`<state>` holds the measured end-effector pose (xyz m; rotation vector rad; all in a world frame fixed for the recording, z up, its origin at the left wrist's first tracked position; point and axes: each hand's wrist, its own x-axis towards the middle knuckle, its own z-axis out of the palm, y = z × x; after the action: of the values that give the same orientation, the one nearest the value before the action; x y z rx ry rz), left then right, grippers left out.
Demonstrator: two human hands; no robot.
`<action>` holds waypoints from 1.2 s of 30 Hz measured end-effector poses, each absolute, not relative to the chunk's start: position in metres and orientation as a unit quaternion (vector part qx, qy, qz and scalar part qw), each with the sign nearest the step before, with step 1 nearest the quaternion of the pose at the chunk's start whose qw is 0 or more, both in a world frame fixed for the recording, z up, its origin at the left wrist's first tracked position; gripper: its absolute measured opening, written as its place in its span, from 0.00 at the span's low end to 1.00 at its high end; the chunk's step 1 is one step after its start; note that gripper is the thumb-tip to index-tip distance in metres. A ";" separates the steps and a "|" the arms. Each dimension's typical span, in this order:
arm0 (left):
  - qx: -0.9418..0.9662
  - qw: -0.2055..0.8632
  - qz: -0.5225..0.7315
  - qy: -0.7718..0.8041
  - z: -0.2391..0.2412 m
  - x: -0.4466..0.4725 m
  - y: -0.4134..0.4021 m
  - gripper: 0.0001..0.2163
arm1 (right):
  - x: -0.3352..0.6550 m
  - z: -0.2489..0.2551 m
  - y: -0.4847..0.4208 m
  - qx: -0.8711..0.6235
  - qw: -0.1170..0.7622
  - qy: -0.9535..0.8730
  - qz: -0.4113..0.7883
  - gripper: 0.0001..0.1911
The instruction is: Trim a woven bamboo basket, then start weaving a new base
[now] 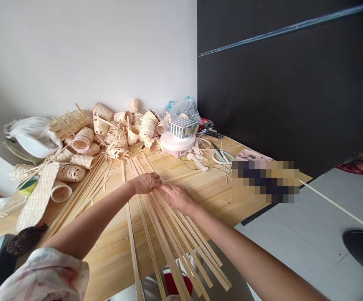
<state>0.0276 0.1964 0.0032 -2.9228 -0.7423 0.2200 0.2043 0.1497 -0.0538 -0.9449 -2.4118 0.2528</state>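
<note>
Long flat bamboo strips fan out across the wooden table and stick out past its near edge. My left hand lies palm down on the strips near their far ends, fingers together and pressing. Just beside it, my right hand rests flat on the same bundle, fingers stretched toward the left hand. The two hands almost touch. Neither hand has a strip lifted off the table.
A heap of small woven bamboo baskets fills the back of the table. A flat woven oval piece lies at left. A white round stand with a box on top, scissors and a white bag are also there.
</note>
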 end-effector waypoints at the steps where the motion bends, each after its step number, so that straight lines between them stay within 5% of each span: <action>1: -0.965 0.055 0.071 -0.248 0.004 0.027 0.196 0.05 | 0.204 -0.054 0.149 -0.351 0.267 -0.893 0.092 0.21; 29: -0.955 0.080 -0.052 -0.279 -0.019 -0.006 0.148 0.14 | 0.204 -0.068 0.156 -0.323 0.287 -0.901 0.048 0.19; 36: -0.966 0.133 0.066 -0.213 0.000 0.015 0.161 0.08 | 0.202 -0.066 0.155 -0.319 0.293 -0.900 0.047 0.19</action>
<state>0.0153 0.1612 0.0002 -2.8008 -0.6191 0.1904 0.2018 0.1547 -0.0660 -0.8499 -2.3978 0.1264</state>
